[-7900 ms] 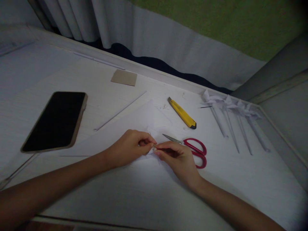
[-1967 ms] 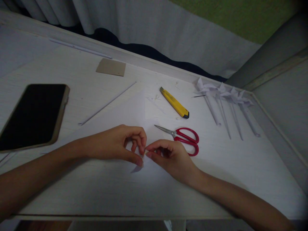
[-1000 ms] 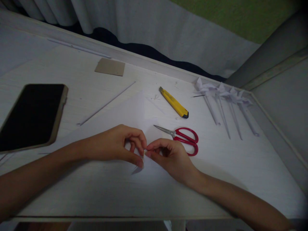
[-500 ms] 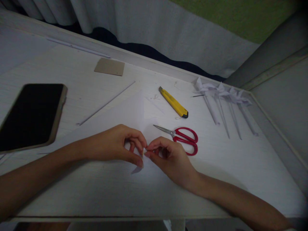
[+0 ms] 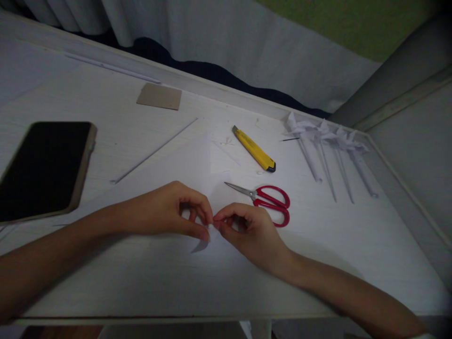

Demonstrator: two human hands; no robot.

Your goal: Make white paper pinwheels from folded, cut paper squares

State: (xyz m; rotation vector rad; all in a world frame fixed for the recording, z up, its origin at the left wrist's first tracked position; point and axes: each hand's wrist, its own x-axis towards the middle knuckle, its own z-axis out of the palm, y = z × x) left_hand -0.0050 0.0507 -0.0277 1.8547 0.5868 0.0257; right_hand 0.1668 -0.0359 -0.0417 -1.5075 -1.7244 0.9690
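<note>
My left hand [image 5: 176,209] is closed in a loose pinch on a small piece of white paper [image 5: 200,246], whose pointed corner sticks out below the thumb. Fingertip to fingertip with it, my right hand [image 5: 250,230] is also closed, thumb against index finger. What the right fingers pinch is tiny and mostly hidden. Just beyond the right hand lie scissors [image 5: 261,195] with red handles, their blades slightly apart or shut, I cannot tell. Under and behind the left hand lies a large white paper sheet [image 5: 180,165].
A yellow box cutter [image 5: 254,148] lies behind the scissors. Several paper pinwheels [image 5: 310,129] on rolled sticks lie at the right. A rolled paper stick [image 5: 155,150], a cardboard piece [image 5: 159,96] and a dark-screened tablet or phone [image 5: 44,169] lie leftward. A raised ledge [image 5: 212,92] bounds the back.
Both hands stay in nearly the same place. The left thumb has come up slightly closer to its fingers, and the paper between the hands has shifted a little. The view has moved slightly.
</note>
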